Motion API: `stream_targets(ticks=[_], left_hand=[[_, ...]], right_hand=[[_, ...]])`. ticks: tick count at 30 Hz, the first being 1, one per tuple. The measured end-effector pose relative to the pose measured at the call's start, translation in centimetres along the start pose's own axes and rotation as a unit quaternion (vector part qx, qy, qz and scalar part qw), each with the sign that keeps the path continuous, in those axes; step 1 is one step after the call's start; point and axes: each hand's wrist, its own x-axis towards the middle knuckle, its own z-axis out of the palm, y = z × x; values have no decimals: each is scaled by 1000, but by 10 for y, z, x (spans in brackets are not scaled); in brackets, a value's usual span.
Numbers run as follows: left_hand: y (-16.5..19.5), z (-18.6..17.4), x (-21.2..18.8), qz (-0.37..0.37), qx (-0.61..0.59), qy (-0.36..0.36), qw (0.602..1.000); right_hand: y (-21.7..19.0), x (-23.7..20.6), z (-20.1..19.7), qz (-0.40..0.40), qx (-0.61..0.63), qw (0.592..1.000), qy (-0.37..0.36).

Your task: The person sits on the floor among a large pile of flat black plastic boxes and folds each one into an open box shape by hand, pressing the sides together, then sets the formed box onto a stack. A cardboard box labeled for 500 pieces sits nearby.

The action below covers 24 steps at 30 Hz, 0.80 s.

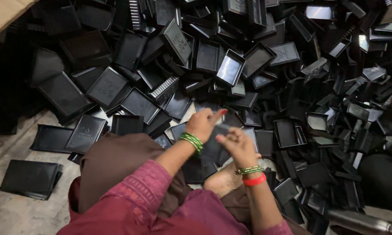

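Fingers [213,116] of the left hand [202,125] curl closed on the top edge of a black plastic tray [215,141]; to their right, the right hand [237,146] pinches its lower side. Beyond the fingers spreads a heap of black trays [257,61].

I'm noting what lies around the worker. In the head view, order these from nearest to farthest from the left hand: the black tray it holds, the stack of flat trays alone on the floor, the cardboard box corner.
1. Black tray, held between the left hand and the right hand.
2. Stack of flat trays, lower left on the floor.
3. Cardboard box corner, top left.
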Motion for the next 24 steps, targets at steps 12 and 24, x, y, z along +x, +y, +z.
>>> stream_targets(ticks=[12,24], left_hand=[[-53,9,11,251,478,-91,837],[-31,-20,44,207,342,40,916]], right_hand=[[50,-1,-16,-108,-382,911,113],[25,64,-17,68,-470,833,284]])
